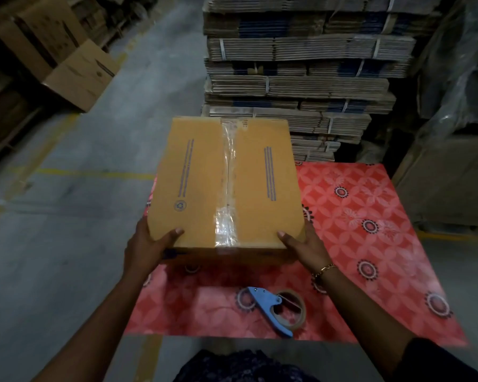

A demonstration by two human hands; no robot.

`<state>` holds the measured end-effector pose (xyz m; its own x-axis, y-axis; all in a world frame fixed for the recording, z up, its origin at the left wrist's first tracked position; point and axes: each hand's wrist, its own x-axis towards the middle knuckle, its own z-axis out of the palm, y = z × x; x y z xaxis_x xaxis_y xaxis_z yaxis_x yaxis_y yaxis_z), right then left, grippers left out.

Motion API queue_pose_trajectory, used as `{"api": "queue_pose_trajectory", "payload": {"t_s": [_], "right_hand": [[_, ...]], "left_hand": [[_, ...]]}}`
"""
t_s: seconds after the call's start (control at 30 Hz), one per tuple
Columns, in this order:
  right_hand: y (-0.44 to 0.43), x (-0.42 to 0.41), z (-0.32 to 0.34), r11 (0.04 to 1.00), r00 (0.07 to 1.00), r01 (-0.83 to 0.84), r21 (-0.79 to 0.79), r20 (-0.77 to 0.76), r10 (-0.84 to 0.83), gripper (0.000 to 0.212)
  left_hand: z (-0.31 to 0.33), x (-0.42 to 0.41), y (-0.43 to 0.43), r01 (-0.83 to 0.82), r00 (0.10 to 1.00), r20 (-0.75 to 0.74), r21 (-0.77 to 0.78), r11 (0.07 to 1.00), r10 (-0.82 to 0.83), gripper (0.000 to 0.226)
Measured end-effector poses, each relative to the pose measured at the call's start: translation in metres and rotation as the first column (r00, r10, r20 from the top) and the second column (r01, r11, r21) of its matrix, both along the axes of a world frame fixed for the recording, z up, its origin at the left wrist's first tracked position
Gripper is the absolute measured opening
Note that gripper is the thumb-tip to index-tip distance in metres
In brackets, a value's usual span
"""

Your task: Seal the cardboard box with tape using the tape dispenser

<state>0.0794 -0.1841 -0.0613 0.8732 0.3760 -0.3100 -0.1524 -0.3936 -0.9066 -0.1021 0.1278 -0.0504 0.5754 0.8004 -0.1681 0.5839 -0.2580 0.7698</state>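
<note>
A brown cardboard box (193,183) is held above a table with a red patterned cloth (364,216). Clear tape (226,221) runs down the box's centre seam between the closed flaps. My left hand (146,244) grips the box's near left corner, thumb on top. My right hand (304,246) grips the near right corner the same way; a gold bracelet is on that wrist. The blue tape dispenser (276,307) with its roll of brown tape lies on the cloth near the front edge, below the box and apart from both hands.
A tall stack of strapped flat cardboard sheets (301,64) stands just beyond the table. Open cardboard boxes (75,70) sit on the grey floor at far left. Wrapped goods (458,78) stand at the right. Yellow lines mark the floor.
</note>
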Motion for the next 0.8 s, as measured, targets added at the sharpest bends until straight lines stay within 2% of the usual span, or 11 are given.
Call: {"api": "queue_pose_trajectory", "payload": {"t_s": [0.07, 0.17, 0.23, 0.3, 0.4, 0.5, 0.6, 0.7, 0.8], "right_hand": [[0.011, -0.007, -0.006, 1.0, 0.999, -0.009, -0.012, -0.034, 0.009, 0.077], [0.01, -0.015, -0.012, 0.999, 0.995, -0.005, -0.054, -0.099, 0.0, 0.084], [-0.001, -0.022, -0.013, 0.995, 0.991, 0.039, -0.089, -0.124, -0.05, 0.078], [-0.022, -0.032, -0.024, 0.974, 0.987, 0.101, -0.204, -0.105, -0.124, 0.066], [-0.059, -0.058, -0.048, 0.892, 0.977, 0.124, -0.435, -0.101, -0.186, 0.066], [-0.072, -0.093, -0.061, 0.833, 0.939, 0.018, -0.553, -0.277, -0.204, 0.07], [-0.067, -0.117, -0.082, 0.868, 0.849, 0.052, -0.494, -0.436, -0.299, 0.056], [-0.061, -0.126, -0.098, 0.866, 0.825, 0.206, -0.455, -0.395, -0.404, 0.045], [-0.064, -0.121, -0.089, 0.888, 0.865, 0.247, -0.389, -0.326, -0.383, 0.032]], "left_hand": [[-0.005, -0.006, 0.012, 0.021, 0.999, -0.039, -0.035, 0.999, -0.022, 0.088], [-0.013, -0.01, 0.022, 0.071, 0.992, -0.1, -0.067, 0.995, -0.078, 0.08], [-0.018, -0.008, 0.028, 0.139, 0.98, -0.161, 0.115, 0.984, -0.12, 0.084], [-0.023, 0.0, 0.026, 0.217, 0.968, -0.197, 0.329, 0.919, -0.158, 0.087], [-0.019, 0.022, 0.003, 0.332, 0.939, -0.096, 0.5, 0.8, -0.33, 0.068], [-0.017, 0.045, -0.028, 0.458, 0.86, -0.044, 0.505, 0.732, -0.508, 0.05], [-0.013, 0.062, -0.056, 0.529, 0.8, -0.004, 0.476, 0.702, -0.6, 0.034], [-0.008, 0.07, -0.076, 0.589, 0.758, 0.009, 0.421, 0.69, -0.652, 0.027], [-0.006, 0.073, -0.077, 0.629, 0.726, 0.035, 0.37, 0.684, -0.687, 0.022]]}}
